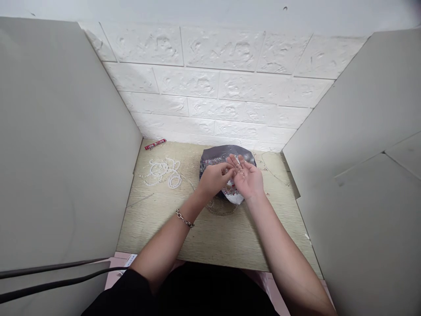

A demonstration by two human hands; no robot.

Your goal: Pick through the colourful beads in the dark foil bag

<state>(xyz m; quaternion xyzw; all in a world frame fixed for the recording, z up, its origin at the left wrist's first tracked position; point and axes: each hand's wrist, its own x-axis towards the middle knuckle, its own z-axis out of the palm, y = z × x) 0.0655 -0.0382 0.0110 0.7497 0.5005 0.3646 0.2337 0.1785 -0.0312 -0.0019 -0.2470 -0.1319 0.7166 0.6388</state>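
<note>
The right hand (249, 179) lies palm up, fingers extended and slightly apart, bearing small clear pieces (242, 173) in front of the dark pouch (214, 153). The left hand (213, 178) holds thumb and forefinger narrowly together at that palm; whether they grip a piece cannot be told. A level, lightly cupped palm and gentle pinch would best prevent spillage onto the table (223, 245).
</note>
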